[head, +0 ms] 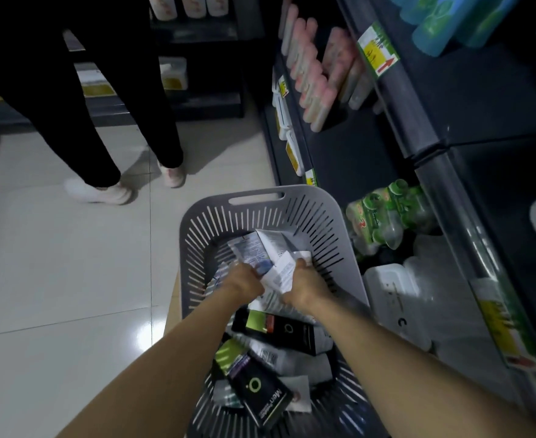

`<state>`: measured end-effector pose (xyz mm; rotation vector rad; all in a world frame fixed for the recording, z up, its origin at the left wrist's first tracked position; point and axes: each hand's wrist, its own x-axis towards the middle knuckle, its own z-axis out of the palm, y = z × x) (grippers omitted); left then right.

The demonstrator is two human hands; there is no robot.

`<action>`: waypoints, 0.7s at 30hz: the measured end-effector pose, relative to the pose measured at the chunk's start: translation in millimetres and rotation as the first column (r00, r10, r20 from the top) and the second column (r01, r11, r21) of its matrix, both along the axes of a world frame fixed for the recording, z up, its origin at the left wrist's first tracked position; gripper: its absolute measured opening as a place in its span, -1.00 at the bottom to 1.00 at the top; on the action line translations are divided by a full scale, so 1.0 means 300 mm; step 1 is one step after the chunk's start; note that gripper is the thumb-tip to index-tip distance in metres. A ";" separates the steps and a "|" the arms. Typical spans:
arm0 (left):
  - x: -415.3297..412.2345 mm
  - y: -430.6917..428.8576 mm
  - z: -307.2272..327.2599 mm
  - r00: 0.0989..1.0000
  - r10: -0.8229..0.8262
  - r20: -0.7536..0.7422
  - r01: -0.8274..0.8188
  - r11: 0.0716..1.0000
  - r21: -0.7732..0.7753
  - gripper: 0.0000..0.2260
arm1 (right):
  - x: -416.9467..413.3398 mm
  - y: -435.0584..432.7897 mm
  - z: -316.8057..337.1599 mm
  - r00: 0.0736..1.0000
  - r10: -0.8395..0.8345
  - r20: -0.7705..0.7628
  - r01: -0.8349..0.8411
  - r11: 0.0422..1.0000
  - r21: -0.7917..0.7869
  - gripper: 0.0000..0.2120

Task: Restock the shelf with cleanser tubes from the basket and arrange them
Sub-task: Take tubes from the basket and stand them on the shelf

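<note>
A grey slotted basket [260, 213] stands on the floor beside the dark shelf [418, 121]. It holds several white cleanser tubes [257, 248] and black ones [285, 335]. Both my hands are down inside it. My left hand [244, 281] is closed on a white tube with blue print. My right hand [304, 284] grips another white tube [284, 273] next to it. On the shelf stands a row of pink tubes [307, 74].
A person in black trousers and white shoes [102, 191] stands on the tiled floor to the left. Green bottles [383, 213] and white containers [393, 289] fill the low shelf to the right of the basket. Yellow price tags [377, 53] line the shelf edges.
</note>
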<state>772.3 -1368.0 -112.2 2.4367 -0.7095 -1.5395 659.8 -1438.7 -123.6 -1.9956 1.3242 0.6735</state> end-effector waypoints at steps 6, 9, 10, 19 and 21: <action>-0.028 -0.002 -0.015 1.000 0.006 0.021 -0.007 1.000 0.023 -0.83 | -0.015 -0.014 0.014 0.991 -0.061 0.119 0.071 0.994 -0.081 -0.26; -0.034 -0.011 0.004 0.999 -0.013 0.053 0.014 1.000 -0.019 -0.74 | -0.020 -0.025 0.068 0.974 -0.076 0.212 0.092 0.993 -0.069 -0.30; -0.034 -0.017 0.021 0.998 -0.019 0.059 0.021 0.999 -0.038 -0.74 | -0.020 -0.027 0.092 0.962 -0.090 0.259 0.109 0.992 -0.062 -0.30; 0.072 0.010 0.342 0.975 -0.017 0.220 0.067 0.973 -0.221 -0.84 | 0.015 0.009 0.463 0.542 -0.586 0.603 0.381 0.810 0.445 -0.49; 0.101 0.024 0.456 0.969 -0.031 0.244 0.104 0.951 -0.292 -0.81 | 0.022 0.026 0.576 0.495 -0.644 0.583 0.380 0.764 0.521 -0.38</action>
